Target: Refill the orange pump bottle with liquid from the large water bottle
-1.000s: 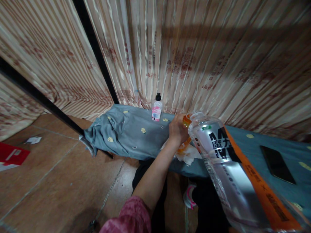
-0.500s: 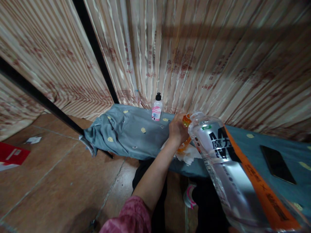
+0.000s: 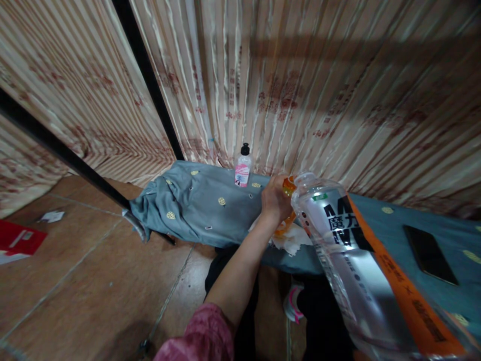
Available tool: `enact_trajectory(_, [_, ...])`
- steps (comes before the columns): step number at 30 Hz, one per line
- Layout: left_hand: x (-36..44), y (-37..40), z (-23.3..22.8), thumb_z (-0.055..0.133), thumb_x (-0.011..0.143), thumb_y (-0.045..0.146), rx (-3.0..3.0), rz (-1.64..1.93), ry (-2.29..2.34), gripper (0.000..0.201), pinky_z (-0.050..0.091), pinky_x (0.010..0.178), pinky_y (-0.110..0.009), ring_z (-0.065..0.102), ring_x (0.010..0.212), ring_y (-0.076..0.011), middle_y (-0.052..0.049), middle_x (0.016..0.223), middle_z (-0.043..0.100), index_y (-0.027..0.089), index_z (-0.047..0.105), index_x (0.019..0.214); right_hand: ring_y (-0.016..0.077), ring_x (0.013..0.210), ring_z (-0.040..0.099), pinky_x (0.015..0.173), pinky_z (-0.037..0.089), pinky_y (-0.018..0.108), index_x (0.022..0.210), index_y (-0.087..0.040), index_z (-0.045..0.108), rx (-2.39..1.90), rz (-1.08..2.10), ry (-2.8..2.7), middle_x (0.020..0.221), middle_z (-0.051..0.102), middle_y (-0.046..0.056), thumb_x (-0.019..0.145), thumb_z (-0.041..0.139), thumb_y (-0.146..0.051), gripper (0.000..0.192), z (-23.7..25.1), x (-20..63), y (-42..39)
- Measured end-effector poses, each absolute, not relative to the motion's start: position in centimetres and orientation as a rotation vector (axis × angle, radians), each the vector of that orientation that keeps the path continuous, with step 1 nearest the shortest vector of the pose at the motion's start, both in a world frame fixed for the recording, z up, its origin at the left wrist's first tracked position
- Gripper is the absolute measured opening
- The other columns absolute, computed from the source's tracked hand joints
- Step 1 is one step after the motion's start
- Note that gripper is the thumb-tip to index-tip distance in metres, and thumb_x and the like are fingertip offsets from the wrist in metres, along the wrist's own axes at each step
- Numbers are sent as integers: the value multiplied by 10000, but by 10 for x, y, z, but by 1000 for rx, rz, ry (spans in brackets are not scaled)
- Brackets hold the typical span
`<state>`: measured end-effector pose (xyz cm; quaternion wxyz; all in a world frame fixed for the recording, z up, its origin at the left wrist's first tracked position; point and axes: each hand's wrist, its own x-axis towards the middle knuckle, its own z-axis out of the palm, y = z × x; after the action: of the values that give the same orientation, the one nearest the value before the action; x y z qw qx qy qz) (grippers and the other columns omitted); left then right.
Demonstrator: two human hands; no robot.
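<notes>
My left hand [image 3: 275, 200] is closed around a small orange container [image 3: 287, 188] that stands on the cloth-covered table [image 3: 203, 215]. A large clear plastic bottle [image 3: 356, 265] with a black and orange label lies tilted across the lower right of the view. Its open mouth [image 3: 302, 179] is right next to the top of the orange container. Crumpled white tissue [image 3: 293, 244] lies under and beside the orange container. My right hand is out of view; the large bottle's base runs off the bottom right corner.
A small bottle with a black cap and pink label [image 3: 243, 169] stands at the table's back edge by the striped curtain [image 3: 300, 90]. A dark phone [image 3: 429, 253] lies on the table at right. A red packet [image 3: 17, 239] and paper scrap [image 3: 51, 216] lie on the brown floor.
</notes>
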<state>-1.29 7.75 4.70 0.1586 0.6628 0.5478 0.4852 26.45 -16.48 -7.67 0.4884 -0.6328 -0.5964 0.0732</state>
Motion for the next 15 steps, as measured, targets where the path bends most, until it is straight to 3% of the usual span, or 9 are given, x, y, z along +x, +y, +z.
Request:
enact_trajectory(5, [-13,78,46,717,855,256,1909,1405,1564,177,565,865,-351,701,1032,-251,-86,1055,756,180,676,1010,392,1140,677,929,581,621,1376,-443,611,-1511,184,-1538,1132,740,63,708,756,-707,733,-82,285,-151])
enact_trajectory(11, [-13,79,46,705,858,247,1907,1417,1550,172,565,875,-350,702,1034,-245,-90,1069,754,174,676,1011,332,1254,603,1006,518,628,1503,-286,473,-1490,131,-1578,1350,647,117,873,605,-697,763,-80,270,-160])
enact_trajectory(15, [-13,78,47,703,848,214,1901,1403,1548,164,563,879,-351,701,1044,-251,-93,1068,756,172,675,1004,289,1177,643,968,554,563,1503,-275,462,-1490,90,-1573,1344,640,111,902,586,-673,731,-76,264,-161])
